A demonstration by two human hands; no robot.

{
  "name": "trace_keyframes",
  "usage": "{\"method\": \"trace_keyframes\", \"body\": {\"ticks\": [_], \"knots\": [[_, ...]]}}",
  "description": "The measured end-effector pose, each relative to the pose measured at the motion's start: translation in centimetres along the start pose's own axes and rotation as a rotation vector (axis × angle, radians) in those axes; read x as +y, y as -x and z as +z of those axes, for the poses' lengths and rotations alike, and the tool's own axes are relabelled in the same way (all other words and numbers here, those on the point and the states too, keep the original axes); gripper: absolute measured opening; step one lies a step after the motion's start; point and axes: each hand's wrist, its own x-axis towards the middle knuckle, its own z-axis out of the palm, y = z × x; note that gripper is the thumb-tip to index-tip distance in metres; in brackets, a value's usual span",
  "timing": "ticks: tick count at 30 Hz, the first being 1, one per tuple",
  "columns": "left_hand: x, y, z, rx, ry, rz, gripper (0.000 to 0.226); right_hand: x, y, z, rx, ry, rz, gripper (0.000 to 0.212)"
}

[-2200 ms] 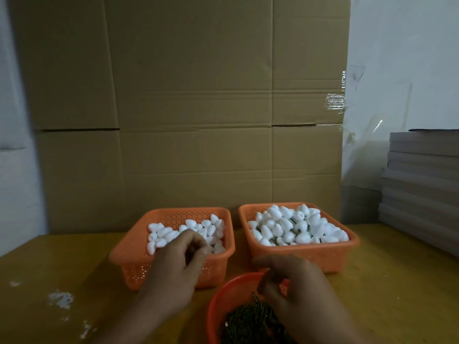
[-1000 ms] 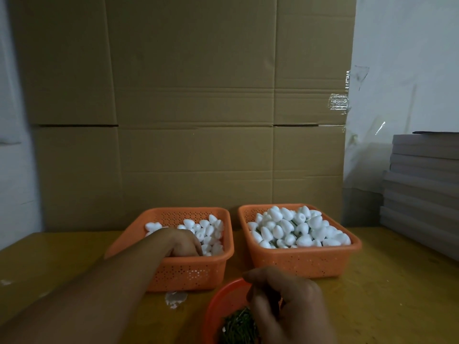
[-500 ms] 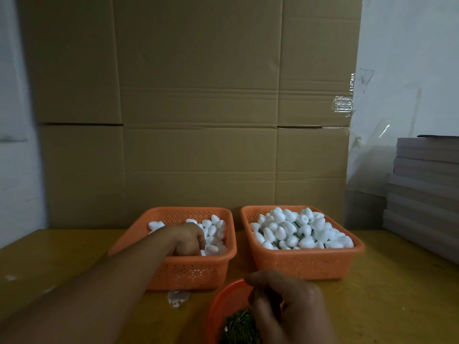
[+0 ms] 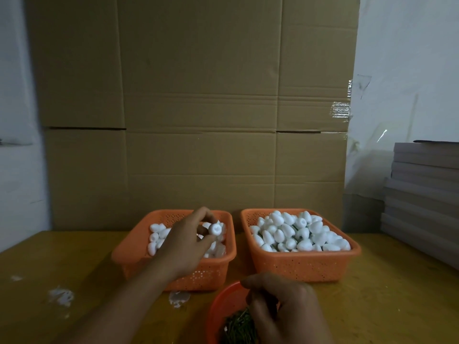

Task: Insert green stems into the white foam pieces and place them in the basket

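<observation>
- A white foam piece (image 4: 215, 229) is pinched in the left hand (image 4: 185, 244) grip, above the left basket (image 4: 173, 274).
- The right hand (image 4: 285, 309) curls over the stems (image 4: 238, 327) in the bowl (image 4: 219, 306); whether its grip holds one, I cannot tell.
- Risk: a light pinch could drop the foam, or an off-centre stem could split it.
- A yellow counter (image 4: 62, 269) carries both baskets; cardboard (image 4: 198, 108) stands behind.

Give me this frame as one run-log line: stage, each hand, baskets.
stage: foam picked | left hand: pinches white foam piece over left orange plastic basket | right hand: over round orange bowl of green stems, grip unclear
</observation>
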Motion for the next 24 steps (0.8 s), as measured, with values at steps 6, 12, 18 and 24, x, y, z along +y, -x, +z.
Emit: {"method": "trace_keyframes", "body": {"ticks": [6,12,18,24], "knots": [[1.9,4.2,0.3,-0.042,0.194,0.028,0.022,0.9,-2.2,0.4,-0.610,0.183,0.205,0.028],[1.8,7.0,0.8,-0.115,0.268,0.034,0.022,2.0,-2.1,0.3,-0.786,0.268,0.200,0.018],[1.5,8.3,1.4,-0.095,0.149,0.041,0.031,1.8,-1.9,0.5,-0.723,0.414,0.272,0.033],[2.0,8.9,1.9,-0.208,0.280,-0.006,0.032,2.0,-2.0,1.6,-0.898,0.588,0.227,0.039]]}}
